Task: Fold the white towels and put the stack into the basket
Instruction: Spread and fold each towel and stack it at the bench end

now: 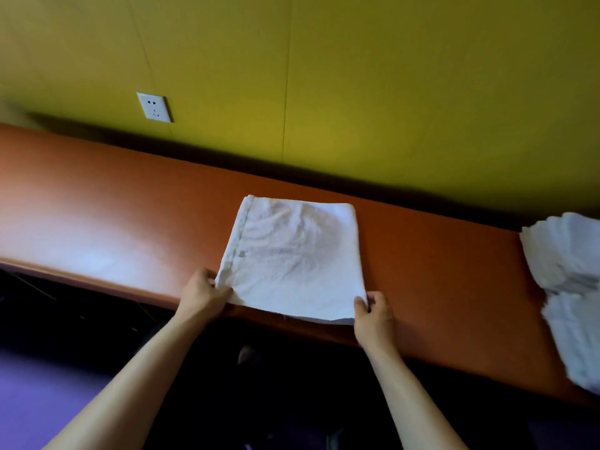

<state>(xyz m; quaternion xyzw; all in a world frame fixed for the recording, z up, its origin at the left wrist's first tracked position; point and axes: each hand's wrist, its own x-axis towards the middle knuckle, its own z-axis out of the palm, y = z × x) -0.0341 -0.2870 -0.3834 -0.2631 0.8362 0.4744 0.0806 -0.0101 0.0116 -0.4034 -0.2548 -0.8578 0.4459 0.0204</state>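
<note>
From your head camera, a folded white terry towel (293,254) lies flat on the orange surface (113,222), its near edge at the front rim. Your left hand (203,292) pinches its near left corner; your right hand (373,315) pinches the near right corner. A loose heap of white towels (568,287) sits far right.
</note>
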